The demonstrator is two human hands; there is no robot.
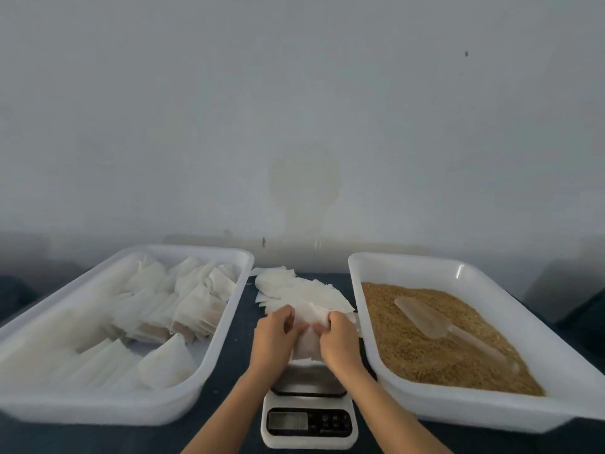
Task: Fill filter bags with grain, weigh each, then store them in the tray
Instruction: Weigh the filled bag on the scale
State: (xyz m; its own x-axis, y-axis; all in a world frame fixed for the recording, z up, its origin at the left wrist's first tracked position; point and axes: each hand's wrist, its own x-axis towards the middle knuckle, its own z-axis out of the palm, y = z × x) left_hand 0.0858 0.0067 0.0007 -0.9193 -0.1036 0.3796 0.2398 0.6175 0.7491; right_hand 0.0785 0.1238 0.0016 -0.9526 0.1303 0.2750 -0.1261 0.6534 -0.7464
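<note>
Both hands hold one white filter bag [307,342] above the scale [309,417]. My left hand [273,335] pinches its left edge and my right hand [337,339] pinches its right edge, near the bag's top. A loose pile of empty filter bags [294,290] lies on the dark table just beyond my hands. The white tray on the right [360,267] holds brown grain [409,348] with a clear plastic scoop [425,319] lying in it. The white tray on the left [229,326] holds several filled bags [163,309].
The scale's display [287,421] is blurred and unreadable. A pale wall rises right behind the table. The two trays flank the scale closely, leaving a narrow strip of dark table [242,322] between them.
</note>
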